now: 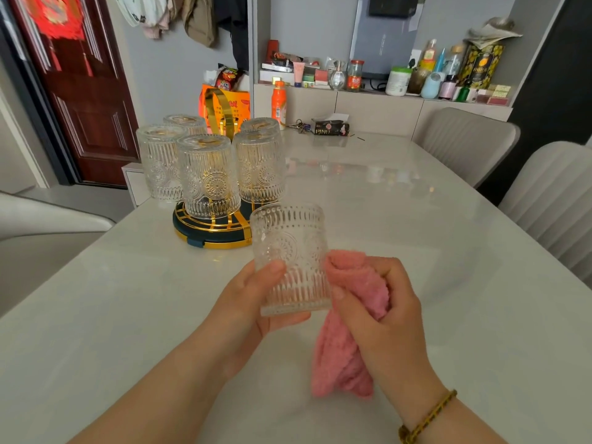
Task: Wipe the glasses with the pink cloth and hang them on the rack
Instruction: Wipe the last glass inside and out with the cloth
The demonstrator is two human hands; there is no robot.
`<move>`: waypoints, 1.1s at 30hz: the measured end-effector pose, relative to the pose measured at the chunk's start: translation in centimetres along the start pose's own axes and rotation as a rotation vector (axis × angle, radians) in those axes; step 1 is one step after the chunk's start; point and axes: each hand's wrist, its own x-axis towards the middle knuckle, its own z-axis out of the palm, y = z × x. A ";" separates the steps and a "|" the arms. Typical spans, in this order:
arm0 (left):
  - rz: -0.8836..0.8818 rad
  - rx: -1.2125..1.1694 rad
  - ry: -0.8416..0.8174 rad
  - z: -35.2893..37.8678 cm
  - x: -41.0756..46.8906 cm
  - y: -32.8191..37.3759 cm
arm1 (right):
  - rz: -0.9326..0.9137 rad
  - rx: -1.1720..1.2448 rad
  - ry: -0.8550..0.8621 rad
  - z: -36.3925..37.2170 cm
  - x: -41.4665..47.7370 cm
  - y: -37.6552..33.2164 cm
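The left hand (253, 293) is gripping an upright glass (290, 257) just in front of the rack (213, 233), steadying it for wiping; the right hand (381, 302) is clutching the pink cloth (342, 360) against its side; five glasses (205, 177) are hanging inverted on the rack, probably already wiped.

A home dining room: a glossy white bench (384, 219) flanked by padded grey chairs (464, 142), near a panelled red door (89, 107) with a red festive ornament (57, 14), and clothes (179, 17) hanging high on the grey wall. A recessed shelf (371, 91) is crowded with household clutter: a perfume bottle (337, 75), a red-lidded jar (355, 75), a white tub (398, 81). On the bench sit keys (299, 125), a tissue box (330, 128), an orange drink bottle (278, 104), and patterned glasses (205, 177) upturned on a gold rack (205, 233)
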 end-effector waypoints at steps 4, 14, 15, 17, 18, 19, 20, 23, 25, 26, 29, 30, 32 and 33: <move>-0.043 0.090 -0.024 0.4 -0.1 -0.7 | -0.246 -0.221 -0.004 -0.3 0.1 -0.1; -0.018 -0.072 -0.079 0.5 -0.3 -0.1 | 0.281 0.102 0.027 -0.7 1.3 1.0; -0.017 -0.095 -0.048 0.3 -0.1 -0.1 | 0.327 0.138 -0.018 -0.5 1.1 1.3; -0.030 -0.112 0.000 0.0 0.0 0.0 | 0.361 0.190 -0.070 -0.2 0.8 1.4; -0.043 -0.100 0.020 -0.1 0.0 -0.1 | 0.348 0.205 -0.074 -0.2 0.6 1.4; -0.061 -0.075 0.033 0.0 0.0 0.0 | 0.319 0.205 -0.073 -0.3 0.6 1.3; -0.079 -0.040 0.039 0.0 0.0 0.0 | 0.275 0.187 -0.064 -0.4 0.5 1.2; -0.097 0.014 0.013 0.0 0.1 -0.1 | 0.116 0.077 -0.036 -0.6 0.5 0.9; -0.089 -0.002 0.007 0.1 0.2 -0.1 | 0.015 0.001 -0.044 -0.5 0.5 0.9; -0.089 -0.012 0.017 0.1 0.2 -0.3 | -0.024 -0.037 -0.043 -0.4 0.5 0.9; -0.079 0.011 -0.004 0.1 0.0 -0.7 | -0.159 -0.153 -0.077 0.0 0.5 1.0; -0.068 0.047 -0.034 0.2 -0.1 -0.7 | -0.216 -0.198 -0.096 0.1 0.4 1.0; -0.065 0.080 -0.094 0.1 -0.1 -0.8 | -0.314 -0.266 -0.115 0.1 0.3 0.9; -0.072 0.076 -0.120 0.0 -0.1 -0.9 | -0.329 -0.269 -0.108 0.0 0.2 0.8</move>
